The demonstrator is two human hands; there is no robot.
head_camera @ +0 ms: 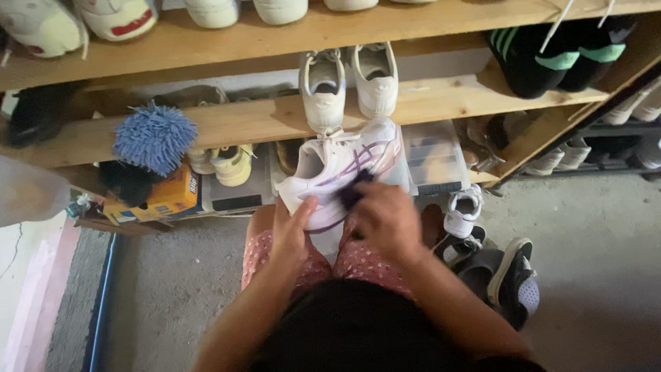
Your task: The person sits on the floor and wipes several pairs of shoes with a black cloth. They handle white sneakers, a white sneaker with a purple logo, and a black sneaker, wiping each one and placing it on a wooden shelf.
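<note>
White sneaker point(337, 169) btwn hands, L hand point(292, 231) gripping heel, R hand point(385, 220) pressing dark cloth point(352, 193) on side

You are in a home storage corner, a garage or entry with a bare concrete floor point(592, 234). Just beyond your fingers runs a rough wooden shoe rack point(441, 96), its plank shelves lined with pairs of white sneakers point(348, 81). A blue fluffy duster point(155, 136) sits up and left of your fingers, and loose sandals point(506, 275) lie down to their right.
</note>
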